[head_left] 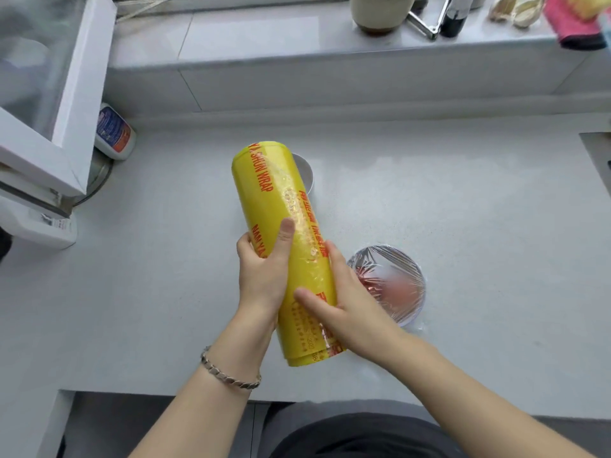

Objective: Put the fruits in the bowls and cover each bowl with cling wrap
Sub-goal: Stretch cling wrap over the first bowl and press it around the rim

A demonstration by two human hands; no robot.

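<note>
Only one view here, the head camera looking down at a pale grey tabletop [463, 200].

Both hands are on one big yellow roll of cling wrap [281, 206], held off the tabletop with its far end pointing away and a bit left, near end toward the person. The left hand [264, 269] comes up from below with the wrist fairly straight and cups the roll's left side; its fingers [246, 246] curl around the far side and the thumb lies up along the top, so it's closed on the roll. There's a chain bracelet [231, 375] on that wrist. The right hand [344, 302] reaches in from the lower right, forearm angled across, palm pressed to the roll's right side near its lower end. Its thumb stretches across the front of the roll, and the rest of the fingers wrap round behind where I can't see them, but it's clearly gripping too.

Count: two hands, one roll, two bowls. One bowl [393, 285] sits just right of the right hand, already covered with wrinkly clear wrap, with something reddish and blurry inside. The other bowl [305, 175] is white and mostly hidden behind the roll's far end, so I can't tell what's in it.
</note>
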